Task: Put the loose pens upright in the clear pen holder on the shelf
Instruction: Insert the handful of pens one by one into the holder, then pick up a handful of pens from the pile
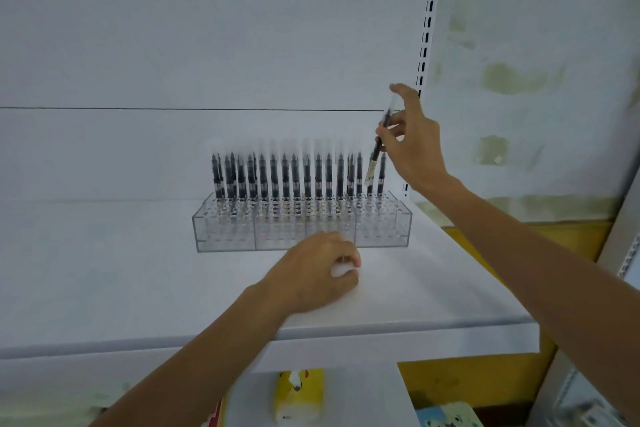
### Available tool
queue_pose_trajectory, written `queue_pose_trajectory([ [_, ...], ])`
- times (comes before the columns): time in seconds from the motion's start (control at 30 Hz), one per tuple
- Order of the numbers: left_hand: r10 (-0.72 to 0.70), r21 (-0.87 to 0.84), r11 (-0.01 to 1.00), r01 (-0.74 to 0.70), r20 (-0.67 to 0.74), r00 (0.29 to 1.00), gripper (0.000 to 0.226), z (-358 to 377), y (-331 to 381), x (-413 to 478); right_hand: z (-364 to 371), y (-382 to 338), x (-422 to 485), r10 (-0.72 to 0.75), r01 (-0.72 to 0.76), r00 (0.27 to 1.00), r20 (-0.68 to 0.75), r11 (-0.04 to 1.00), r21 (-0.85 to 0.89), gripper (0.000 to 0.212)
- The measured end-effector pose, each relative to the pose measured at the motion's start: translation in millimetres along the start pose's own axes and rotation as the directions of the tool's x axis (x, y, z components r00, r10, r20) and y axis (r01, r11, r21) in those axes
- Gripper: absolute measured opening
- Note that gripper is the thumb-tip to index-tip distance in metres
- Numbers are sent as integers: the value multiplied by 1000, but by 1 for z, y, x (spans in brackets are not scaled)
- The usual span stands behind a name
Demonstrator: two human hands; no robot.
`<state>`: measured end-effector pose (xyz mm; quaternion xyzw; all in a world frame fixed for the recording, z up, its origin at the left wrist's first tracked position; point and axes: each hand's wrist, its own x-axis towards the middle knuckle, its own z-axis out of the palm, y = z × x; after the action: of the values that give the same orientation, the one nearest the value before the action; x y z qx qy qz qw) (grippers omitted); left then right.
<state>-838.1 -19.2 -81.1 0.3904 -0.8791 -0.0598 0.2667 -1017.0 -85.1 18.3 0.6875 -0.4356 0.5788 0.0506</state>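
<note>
Person, two limbs in view. One left hand (311, 270), bare, slim fingers, outline softly blurred; one left forearm (194, 357), bare as far as the bottom frame edge. One right hand (415, 146), bare, slender fingers; one right forearm (536, 246), bare, long and lean, to the right frame edge

The pen holder (301, 230) is clear glossy plastic with smooth walls. The shelf (138, 288) looks like matt white painted metal. The pens (294, 173) have clear plastic barrels.
</note>
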Motion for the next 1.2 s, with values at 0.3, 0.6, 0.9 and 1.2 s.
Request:
queue_pose_trajectory([
  [0.3, -20, -20, 1000, 21, 23, 1000, 18, -1, 0, 1, 17, 6, -6, -4, 16, 992, 124, 995, -98, 51],
  [0.6, -20, -19, 1000, 20, 27, 999, 19, -1, 0, 1, 26, 19, -32, 160, -65, 924, 348, 961, -269, 61],
  [0.9, -126, -23, 992, 125, -238, 963, 17, -22, -13, -20, 16, -11, -30, 77, 55, 957, 280, 898, -436, 63],
  [1.2, -329, 13, 938, 348, -295, 897, 13, -131, -82, -147, 99, -156, -40, -130, 179, 941, 313, 975, -133, 29],
])
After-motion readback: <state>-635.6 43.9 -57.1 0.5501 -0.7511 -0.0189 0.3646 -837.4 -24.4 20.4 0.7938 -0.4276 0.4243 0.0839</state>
